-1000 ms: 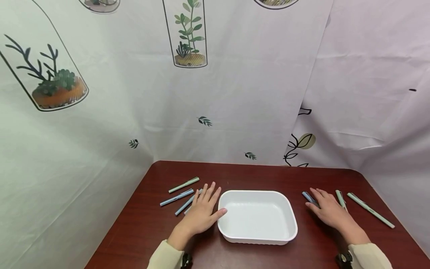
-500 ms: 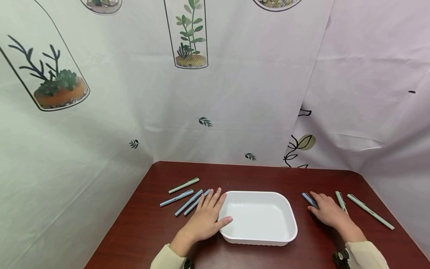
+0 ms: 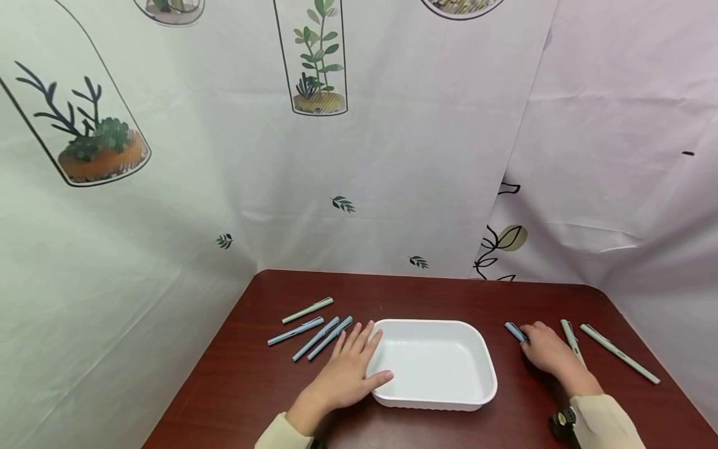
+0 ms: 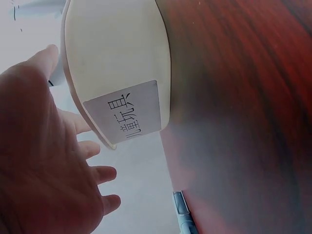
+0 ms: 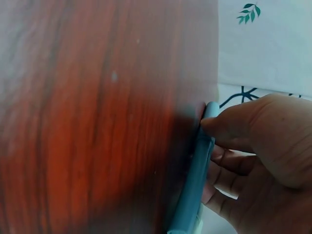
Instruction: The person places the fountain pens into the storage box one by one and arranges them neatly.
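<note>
At the right of the head view, my right hand (image 3: 551, 352) pinches a blue pen (image 3: 516, 332) between thumb and fingers. The right wrist view shows the same blue pen (image 5: 192, 180) close along the tabletop, the thumb on its upper part. My left hand (image 3: 346, 376) has its fingers spread over the left rim of a white rectangular tray (image 3: 432, 403). Whether it touches the rim cannot be told. In the left wrist view, the tray (image 4: 117, 44) bears a label (image 4: 126, 114) with printed characters on its outer side, beside the straight fingers.
Left of the tray lie a green pen (image 3: 307, 310) and several blue pens (image 3: 316, 339). Two more green pens, one (image 3: 571, 337) beside the right hand and another (image 3: 619, 353) farther right, lie on the brown table (image 3: 224, 386). A printed white cloth (image 3: 392, 174) hangs behind.
My left hand has shifted right and nearer to me, uncovering the blue pens and reaching over the tray's left rim. The right fingers have drawn in and now pinch the blue pen.
</note>
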Demonstrator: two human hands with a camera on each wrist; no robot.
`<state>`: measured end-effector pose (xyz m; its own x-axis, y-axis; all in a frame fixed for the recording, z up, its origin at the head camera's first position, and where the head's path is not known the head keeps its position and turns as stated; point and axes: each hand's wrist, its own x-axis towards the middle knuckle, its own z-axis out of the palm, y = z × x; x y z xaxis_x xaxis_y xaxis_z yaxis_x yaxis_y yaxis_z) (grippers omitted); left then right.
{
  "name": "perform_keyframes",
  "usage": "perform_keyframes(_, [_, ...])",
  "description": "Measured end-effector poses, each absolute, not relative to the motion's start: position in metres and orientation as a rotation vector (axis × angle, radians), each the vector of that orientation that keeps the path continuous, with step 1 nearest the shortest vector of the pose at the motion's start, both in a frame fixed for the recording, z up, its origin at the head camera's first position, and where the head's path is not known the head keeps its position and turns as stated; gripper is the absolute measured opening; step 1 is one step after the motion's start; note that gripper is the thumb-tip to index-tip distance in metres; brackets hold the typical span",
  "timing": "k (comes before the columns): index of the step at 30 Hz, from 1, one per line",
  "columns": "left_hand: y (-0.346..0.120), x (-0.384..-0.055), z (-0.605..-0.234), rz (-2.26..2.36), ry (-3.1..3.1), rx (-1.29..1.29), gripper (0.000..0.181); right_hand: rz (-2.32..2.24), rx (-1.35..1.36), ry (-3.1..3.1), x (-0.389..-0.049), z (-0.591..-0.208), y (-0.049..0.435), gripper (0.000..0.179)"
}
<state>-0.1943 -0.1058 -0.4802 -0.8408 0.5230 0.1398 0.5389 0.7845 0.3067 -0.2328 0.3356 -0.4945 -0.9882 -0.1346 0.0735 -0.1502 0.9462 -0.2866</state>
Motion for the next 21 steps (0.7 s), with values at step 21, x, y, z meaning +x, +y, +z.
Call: perform_keyframes(21, [-0.105,-0.192,-0.482,-0.477,-2.961,-0.919,0.091,0.980,0.038,-3.000,-0.229,-0.458,0.323,0.030])
